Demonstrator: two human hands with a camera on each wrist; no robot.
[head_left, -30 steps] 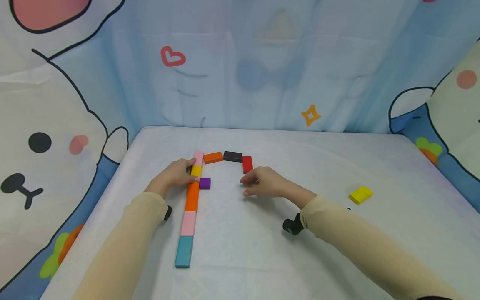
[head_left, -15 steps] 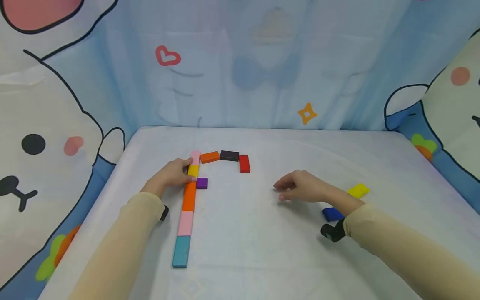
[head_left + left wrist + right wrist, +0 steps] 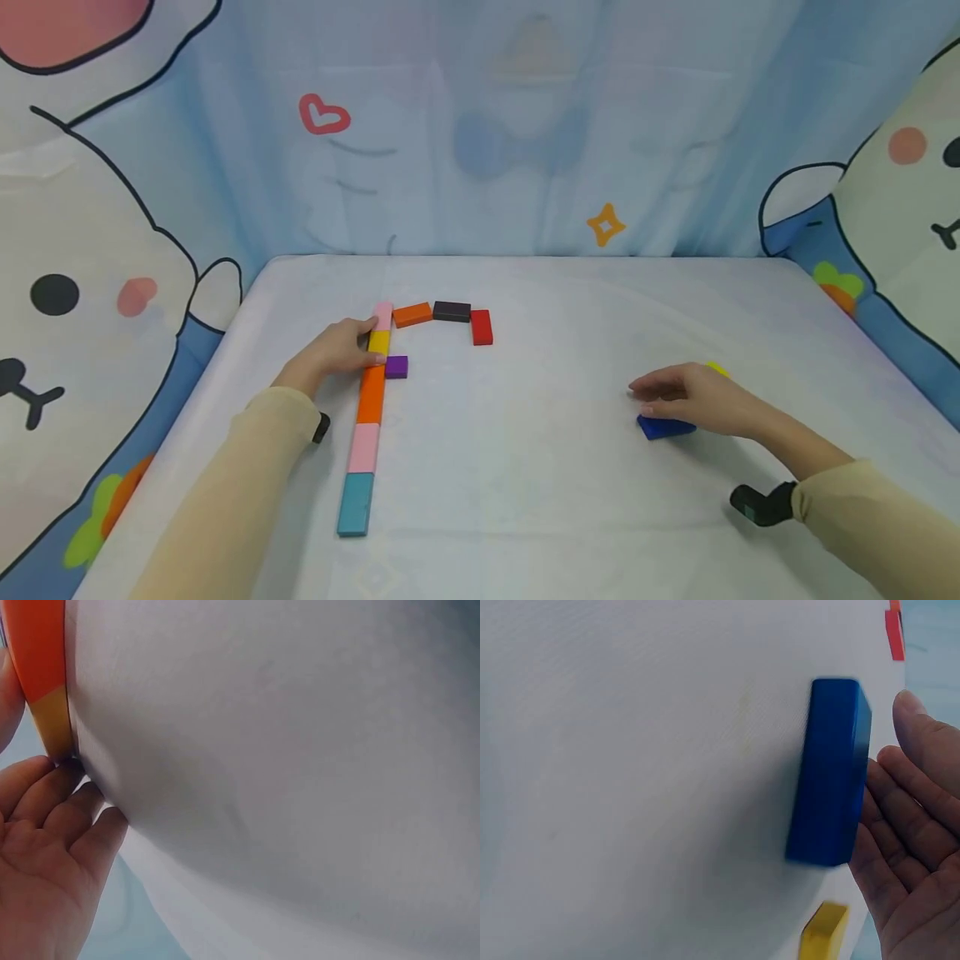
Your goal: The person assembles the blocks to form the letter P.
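A straight row of flat blocks runs up the table's left side in the head view: teal, pink, orange, yellow and another pink block. My left hand holds the yellow block, thumb at its near end by the purple block and fingers at its far end. At the right, my right hand hovers with thumb and fingers apart beside the blue block. In the right wrist view the blue block lies left of the relaxed fingers.
From the row's far end, an orange block, a black block and a red block curve to the right. Behind my right hand a yellow block shows only partly. A printed blue curtain hangs behind the white-covered table.
My right hand has moved right, from beside the red block to the blue block, and now partly covers the loose yellow one. My left hand keeps its place on the row.
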